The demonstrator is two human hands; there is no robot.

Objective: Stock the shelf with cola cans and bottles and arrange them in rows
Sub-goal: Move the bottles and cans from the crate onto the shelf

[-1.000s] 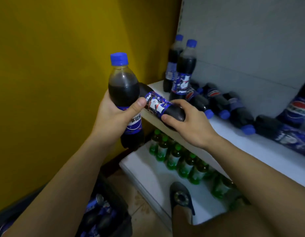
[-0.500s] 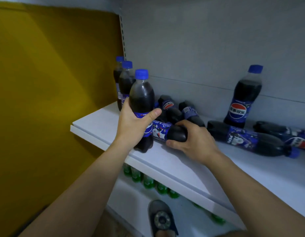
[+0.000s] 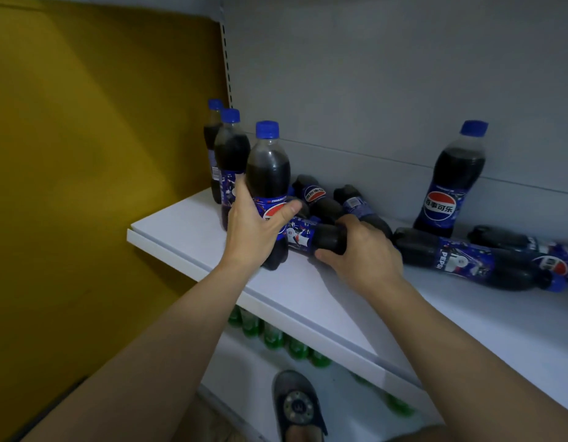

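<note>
Down low in the frame, a shoe (image 3: 297, 406) shows. Mid-frame, the left hand (image 3: 255, 231) wraps an upright cola bottle (image 3: 269, 186) on the white shelf (image 3: 187, 232); the right hand (image 3: 360, 250) grips a lying bottle (image 3: 311, 236). Behind stand two more bottles (image 3: 230, 161), maybe touching.

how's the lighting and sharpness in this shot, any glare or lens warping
Head view: dim, bluish light; soft shadows under the right hand and the lying bottle on the white shelf. Faint sheen, no hard glare, on the upright bottle in the left hand. Wide-angle bend along the shelf edge. Green bottles below look soft.
</note>
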